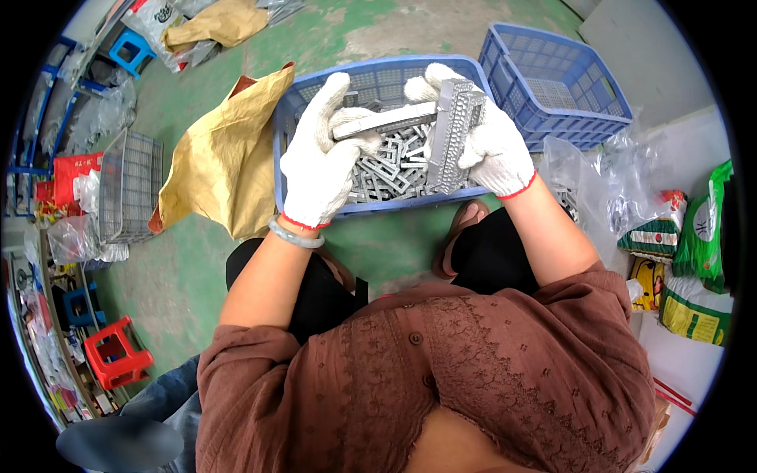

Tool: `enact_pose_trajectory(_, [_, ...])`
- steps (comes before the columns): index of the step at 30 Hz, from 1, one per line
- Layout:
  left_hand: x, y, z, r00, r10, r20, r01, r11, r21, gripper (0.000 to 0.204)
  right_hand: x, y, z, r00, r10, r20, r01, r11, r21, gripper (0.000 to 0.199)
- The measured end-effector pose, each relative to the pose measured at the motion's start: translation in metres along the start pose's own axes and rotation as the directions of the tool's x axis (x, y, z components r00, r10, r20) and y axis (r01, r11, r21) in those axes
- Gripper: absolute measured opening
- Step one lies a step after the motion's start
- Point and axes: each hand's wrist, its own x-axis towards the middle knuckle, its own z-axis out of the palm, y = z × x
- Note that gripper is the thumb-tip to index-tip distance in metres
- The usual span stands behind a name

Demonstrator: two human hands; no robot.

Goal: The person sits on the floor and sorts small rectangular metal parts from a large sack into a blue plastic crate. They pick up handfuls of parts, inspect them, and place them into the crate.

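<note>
Both hands wear white knitted gloves with red cuffs. My left hand (317, 169) is closed on one end of a long, narrow grey part (392, 120), its thumb raised apart. That part's other end meets a stacked row of grey parts (449, 150), held roughly upright. My right hand (498, 146) wraps round this row from the right side. Beneath both hands is a blue plastic crate (371, 208), holding many loose grey bracket-like parts (398, 169). Whether the parts are metal or plastic, I cannot tell.
A second blue crate (556, 126) stands at the far right. Left of the near crate lies a yellow woven sack (225, 162), with a grey mesh basket (126, 189) beyond. Clear plastic bags (623, 189) lie at right. A red stool (117, 353) stands at lower left.
</note>
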Motion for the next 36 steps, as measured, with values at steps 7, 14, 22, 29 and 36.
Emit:
enact_pose_trajectory(7, [0.000, -0.003, -0.007, 0.994, 0.104, -0.015, -0.102, 0.991, 0.091, 0.074, 0.001, -0.005, -0.006, 0.994, 0.042, -0.104, -0.040, 0.999, 0.027, 0.098])
enact_pose_trajectory(14, [0.002, -0.001, -0.009, 0.993, 0.088, -0.074, -0.082, 0.993, 0.081, 0.071, -0.002, -0.005, -0.009, 0.992, 0.073, -0.099, -0.068, 0.996, 0.050, 0.088])
enact_pose_trajectory(22, [0.001, -0.005, -0.013, 0.989, 0.149, -0.021, -0.147, 0.985, 0.093, 0.072, 0.000, 0.000, -0.010, 0.979, 0.111, -0.170, -0.105, 0.994, 0.042, 0.100])
enact_pose_trajectory(29, [0.000, -0.003, -0.007, 0.987, 0.156, -0.044, -0.152, 0.985, 0.088, 0.073, 0.002, 0.003, -0.008, 0.981, 0.094, -0.167, -0.089, 0.995, 0.037, 0.085])
enact_pose_trajectory(36, [-0.001, 0.000, -0.008, 0.991, 0.125, -0.053, -0.120, 0.989, 0.087, 0.071, 0.003, 0.007, -0.011, 0.978, 0.096, -0.187, -0.089, 0.995, 0.043, 0.082])
